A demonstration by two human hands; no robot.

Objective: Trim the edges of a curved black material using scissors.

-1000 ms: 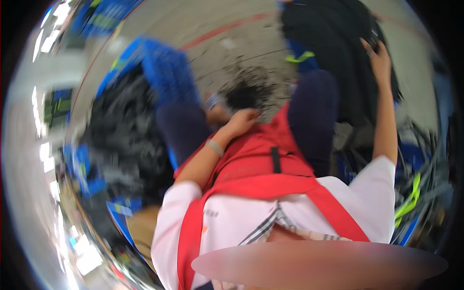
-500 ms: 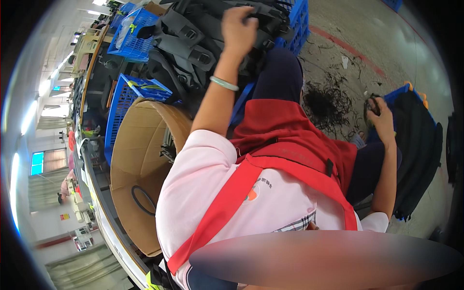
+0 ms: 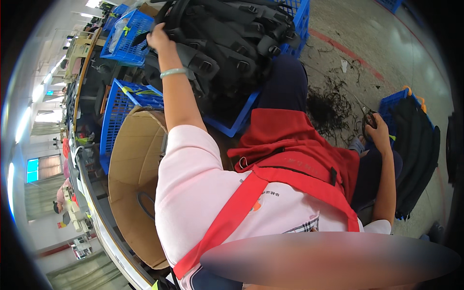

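A large heap of black and dark grey padded straps (image 3: 227, 53) with plastic buckles fills a blue basket in front of me. At the heap's left edge my left hand (image 3: 162, 38), with a pale bangle on its wrist, is closed round a black strap (image 3: 170, 14); part of its grip is hidden. My right hand (image 3: 379, 133), out to the right by my knee, holds a pair of scissors (image 3: 366, 116) by the handles. Their blades point up and left, away from the heap.
Black thread scraps (image 3: 328, 108) litter the floor between my knees and the right side. A blue crate (image 3: 389, 104) with dark padded pieces (image 3: 413, 154) stands at far right. An open cardboard box (image 3: 130, 179) and a blue basket (image 3: 110, 128) are at left, beside a long workbench.
My left hand has moved left across the heap, from its middle to the strap at its left edge. My right hand has lowered slightly, and the scissors now show clearly.
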